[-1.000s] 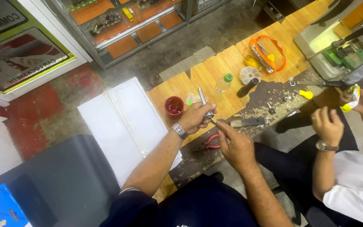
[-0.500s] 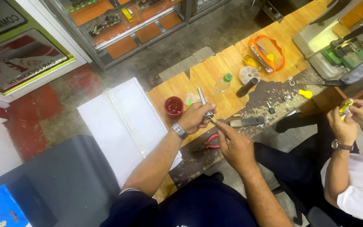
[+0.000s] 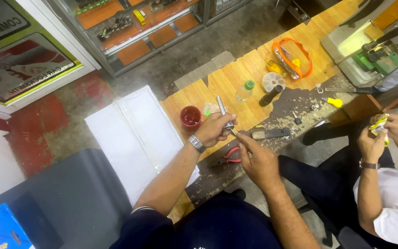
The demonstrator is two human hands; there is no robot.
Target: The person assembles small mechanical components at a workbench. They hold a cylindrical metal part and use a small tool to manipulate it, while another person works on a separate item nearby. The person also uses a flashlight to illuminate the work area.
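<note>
Yellow packet (image 3: 377,124) beside red-green sign (image 3: 21,69)

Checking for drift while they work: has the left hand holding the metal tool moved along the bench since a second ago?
No. The left hand still grips the metal tool right beside the red cup, as before.

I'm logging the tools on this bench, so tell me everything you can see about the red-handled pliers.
The red-handled pliers lie flat on the dark, worn front edge of the workbench, just below the person's two hands. Red grips, dark metal jaws pointing left, which look shut. Nothing holds them; the right hand hovers close beside the handles.
</note>
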